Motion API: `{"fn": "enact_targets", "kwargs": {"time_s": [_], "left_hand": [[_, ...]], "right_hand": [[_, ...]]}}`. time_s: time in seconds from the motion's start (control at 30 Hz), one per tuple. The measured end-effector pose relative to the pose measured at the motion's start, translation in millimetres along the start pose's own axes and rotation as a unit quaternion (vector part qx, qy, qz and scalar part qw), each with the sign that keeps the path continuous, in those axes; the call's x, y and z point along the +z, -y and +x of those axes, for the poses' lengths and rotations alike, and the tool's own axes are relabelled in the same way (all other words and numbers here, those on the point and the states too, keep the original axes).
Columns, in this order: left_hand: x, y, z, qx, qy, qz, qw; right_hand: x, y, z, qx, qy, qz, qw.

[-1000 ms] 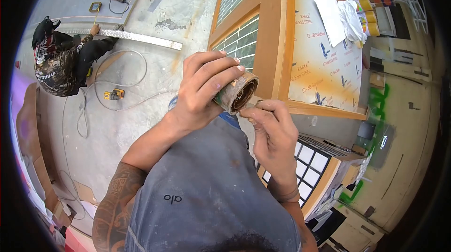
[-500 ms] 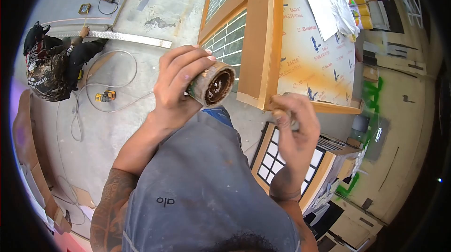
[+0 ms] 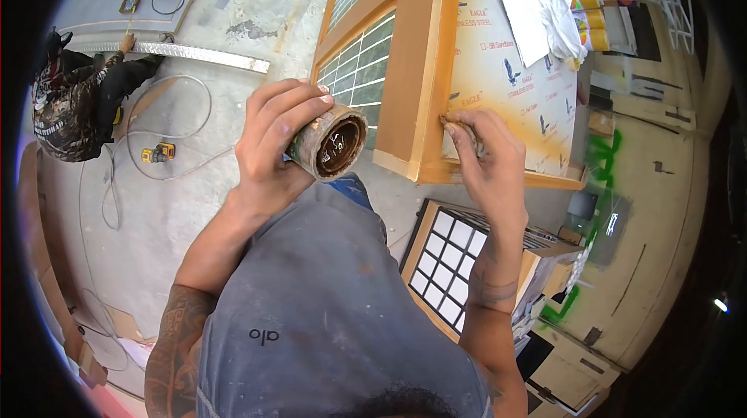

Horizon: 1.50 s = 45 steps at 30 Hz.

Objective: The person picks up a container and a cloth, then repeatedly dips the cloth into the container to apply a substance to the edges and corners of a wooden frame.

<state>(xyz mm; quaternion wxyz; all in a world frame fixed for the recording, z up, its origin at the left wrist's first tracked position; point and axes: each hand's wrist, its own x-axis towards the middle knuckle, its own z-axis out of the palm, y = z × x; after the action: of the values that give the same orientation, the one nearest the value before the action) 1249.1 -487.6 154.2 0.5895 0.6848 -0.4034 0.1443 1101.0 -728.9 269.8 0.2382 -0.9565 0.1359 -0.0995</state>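
Observation:
My left hand [image 3: 272,134] is wrapped round a crusted can [image 3: 324,124], tilted so its open mouth faces me; dark brown, glossy liquid shows inside. My right hand [image 3: 486,149] is closed in a pinch at the edge of a brown wooden frame [image 3: 429,68]. Between those fingertips is something small and brown that I cannot make out. The frame belongs to a large panel with gridded glass panes [image 3: 359,60]. Beside the fingers lies printed protective sheeting [image 3: 498,99], stained orange-brown along its border.
White paper [image 3: 523,21], a white cloth [image 3: 560,25] and yellow cans [image 3: 589,19] rest on the sheeting. At left a person [image 3: 74,110] crouches by a long metal bar [image 3: 202,56]. A yellow power tool [image 3: 159,152] and a hose [image 3: 206,99] lie on the floor.
My right hand has moved up to the frame's edge, its fingertips now against the wood. The can stays in my left hand. The whole view has shifted slightly.

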Motion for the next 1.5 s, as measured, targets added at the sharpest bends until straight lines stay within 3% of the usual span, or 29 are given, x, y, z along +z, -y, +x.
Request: {"fn": "enact_targets", "kwargs": {"time_s": [0.23, 0.43, 0.63, 0.73, 1.03, 1.5], "left_hand": [[1, -2, -3, -0.007, 0.001, 0.007, 1.000], [1, 0, -6, -0.020, -0.003, 0.013, 1.000], [0, 1, -6, -0.024, 0.002, 0.013, 1.000], [0, 1, -8, -0.026, -0.002, 0.018, 0.999], [0, 1, -9, -0.031, 0.003, 0.017, 0.999], [5, 0, -9, -0.022, 0.012, 0.007, 1.000]], "right_hand": [[1, -1, 3, -0.062, 0.034, -0.060, 0.996], [-19, 18, -18, -0.019, 0.136, -0.030, 0.990], [-8, 14, -8, -0.041, 0.062, -0.021, 0.997], [0, 3, -5, 0.004, 0.056, 0.005, 0.998], [6, -20, 35, -0.030, -0.043, -0.033, 0.998], [9, -16, 31, -0.020, -0.002, 0.013, 1.000]]}}
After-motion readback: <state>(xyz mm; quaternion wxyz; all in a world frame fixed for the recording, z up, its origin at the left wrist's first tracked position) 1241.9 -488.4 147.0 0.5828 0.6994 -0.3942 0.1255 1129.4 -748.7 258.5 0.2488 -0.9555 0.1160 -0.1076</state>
